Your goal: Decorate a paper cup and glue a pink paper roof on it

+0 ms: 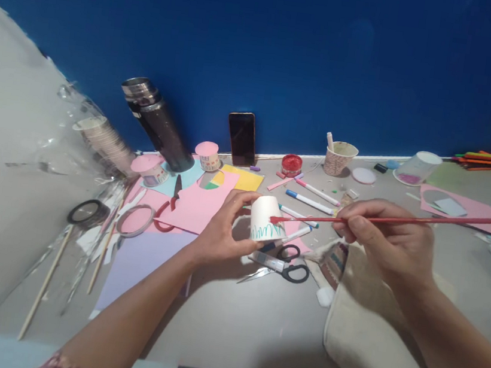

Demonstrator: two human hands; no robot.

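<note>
My left hand (226, 227) is closed around a white paper cup (264, 213), held bottom up above the table. Green zigzag strokes like grass run along the cup's lower edge. In my right hand (383, 238) is a long red paintbrush (408, 220), pinched between thumb and fingers. Its red tip is at the cup's side, over the green strokes. Beneath the cup lie black-handled scissors (294, 273) and a clear tube (268, 261). A small tub of red paint (292, 164) stands farther back.
Several markers (309, 202) lie behind the cup. A dark flask (162, 128) and a phone (241, 138) stand near the blue wall. Pink paper (198, 202), a tape roll (135, 220) and stacked cups (101, 141) are at left. A beige cloth (358, 319) lies under my right arm.
</note>
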